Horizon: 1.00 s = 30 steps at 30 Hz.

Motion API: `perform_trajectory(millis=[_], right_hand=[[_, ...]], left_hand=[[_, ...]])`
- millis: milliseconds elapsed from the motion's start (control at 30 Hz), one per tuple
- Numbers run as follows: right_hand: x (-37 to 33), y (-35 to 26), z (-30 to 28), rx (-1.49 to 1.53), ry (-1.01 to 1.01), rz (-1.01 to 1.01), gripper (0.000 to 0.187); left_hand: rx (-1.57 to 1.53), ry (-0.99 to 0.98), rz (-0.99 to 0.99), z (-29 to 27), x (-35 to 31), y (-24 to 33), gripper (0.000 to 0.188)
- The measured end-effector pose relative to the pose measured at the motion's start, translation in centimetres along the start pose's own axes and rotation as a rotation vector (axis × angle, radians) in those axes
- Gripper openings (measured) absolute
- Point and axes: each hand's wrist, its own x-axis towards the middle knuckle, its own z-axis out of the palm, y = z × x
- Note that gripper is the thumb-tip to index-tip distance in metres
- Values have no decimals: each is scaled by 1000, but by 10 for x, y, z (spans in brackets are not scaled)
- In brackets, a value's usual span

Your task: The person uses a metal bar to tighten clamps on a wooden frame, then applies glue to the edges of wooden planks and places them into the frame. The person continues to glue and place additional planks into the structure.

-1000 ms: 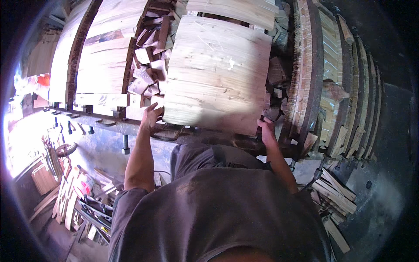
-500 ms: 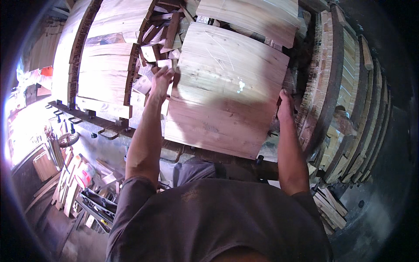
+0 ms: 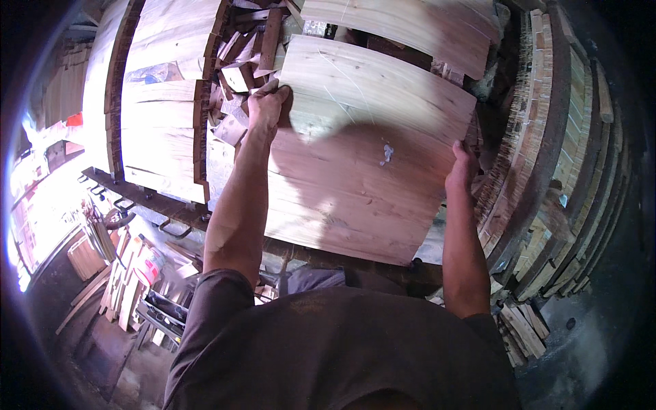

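Observation:
A wide, pale wooden panel lies in front of me, tilted slightly, with pencil-like lines and a small whitish spot on its face. My left hand is closed on its left edge near the far corner, thumb on top. At the right edge, my right hand grips with the thumb up and the other fingers hidden beneath or behind the wood. Beyond it lies a second wooden panel. Between the panels and the boards at left, a heap of wood offcuts sits beside my left hand.
More pale boards lie at the left. A dark metal rail with handles runs along the near edge. Several edge-standing panels line the right side. On the floor are wood strips, a dark crate and scrap wood.
My left hand has closed onto the panel's left edge near its far corner. The panel appears slightly farther right, with my right hand still at its right edge. The whole view has shifted a little.

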Motion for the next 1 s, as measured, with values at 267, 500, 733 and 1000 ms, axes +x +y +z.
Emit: perform_trajectory(millis=[267,500,733,1000], right_hand=[[-13,-4,36,-727,305,-357,43],[-23,-25,45,-824,368,-284,36],[-48,-71,52,-737,378,-198,25],[-45,-62,50,-696,372,-217,21]], left_hand=[[381,190,226,-9,11,-32,44],[989,395,366,36,-24,1,42],[974,411,348,33,-18,-7,40],[1049,437,344,36,-17,-8,41]])
